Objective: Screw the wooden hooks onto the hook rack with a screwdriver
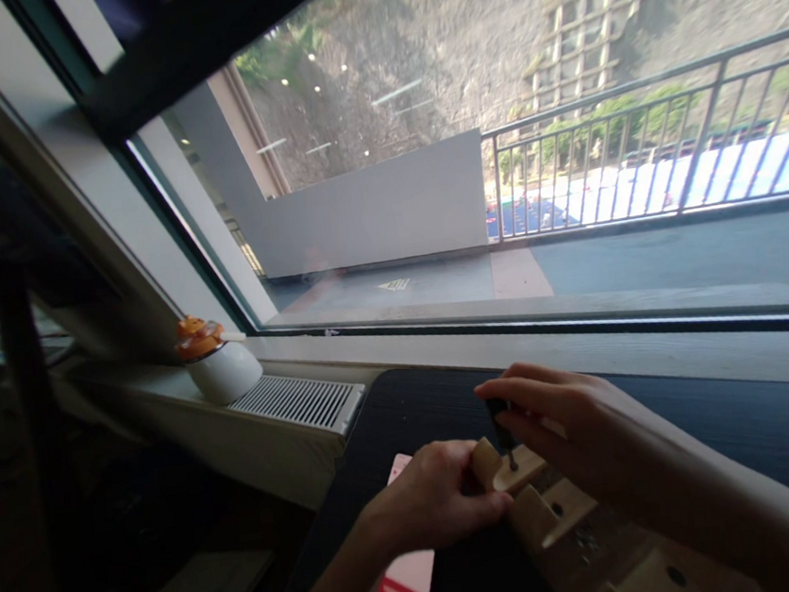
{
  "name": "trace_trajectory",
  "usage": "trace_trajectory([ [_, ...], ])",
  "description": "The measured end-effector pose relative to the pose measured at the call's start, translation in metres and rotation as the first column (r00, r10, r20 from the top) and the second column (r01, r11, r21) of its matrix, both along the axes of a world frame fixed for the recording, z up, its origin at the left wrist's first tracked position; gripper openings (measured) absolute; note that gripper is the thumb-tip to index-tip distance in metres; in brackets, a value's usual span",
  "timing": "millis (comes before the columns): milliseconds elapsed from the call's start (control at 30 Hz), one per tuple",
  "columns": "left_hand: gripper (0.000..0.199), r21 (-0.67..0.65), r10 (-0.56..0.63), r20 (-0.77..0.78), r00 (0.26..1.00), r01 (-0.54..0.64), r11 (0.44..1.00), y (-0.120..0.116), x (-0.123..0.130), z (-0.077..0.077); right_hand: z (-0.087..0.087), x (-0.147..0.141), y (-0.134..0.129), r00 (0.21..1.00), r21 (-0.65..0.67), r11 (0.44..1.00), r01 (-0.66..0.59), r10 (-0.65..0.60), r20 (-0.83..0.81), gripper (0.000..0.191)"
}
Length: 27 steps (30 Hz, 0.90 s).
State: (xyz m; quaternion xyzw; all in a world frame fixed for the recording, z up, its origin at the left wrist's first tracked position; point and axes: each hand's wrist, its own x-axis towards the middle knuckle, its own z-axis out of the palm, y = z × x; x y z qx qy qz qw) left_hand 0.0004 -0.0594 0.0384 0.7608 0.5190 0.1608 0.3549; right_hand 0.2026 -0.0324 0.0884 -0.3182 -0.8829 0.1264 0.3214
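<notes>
A light wooden piece (522, 468) with a rounded end lies under a dark-handled screwdriver (500, 422), whose tip meets it. My right hand (550, 411) is closed around the screwdriver's handle from above. Beside it, my left hand (446, 494) grips a small wooden block (486, 462) at the piece's left end. Just in front is another wooden piece (565, 510) with a dark hole. Several small screws (587, 545) lie to its right. At the bottom, partly under my right forearm, sits a further wooden part (665, 579) with dark holes.
A pink and white phone or card (408, 587) lies under my left forearm on the dark table (448, 394). A white rounded object with an orange top (221, 368) stands by the vent (299, 402) on the left. A large window is beyond the table.
</notes>
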Motion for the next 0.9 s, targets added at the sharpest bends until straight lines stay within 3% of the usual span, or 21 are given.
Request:
trace_trajectory([
  [567,0.019,-0.006,0.011,-0.005,1.0,-0.011,1.0,-0.0009,0.0007,0.0017,0.0,-0.0037,0.0012,0.959,0.006,0.959,0.283,-0.283,0.033,0.006],
  [900,0.02,-0.01,0.001,-0.002,1.0,-0.001,1.0,0.0006,-0.0003,-0.001,0.0046,0.0026,-0.0016,0.999,-0.021,0.999,0.032,-0.033,-0.007,0.025],
])
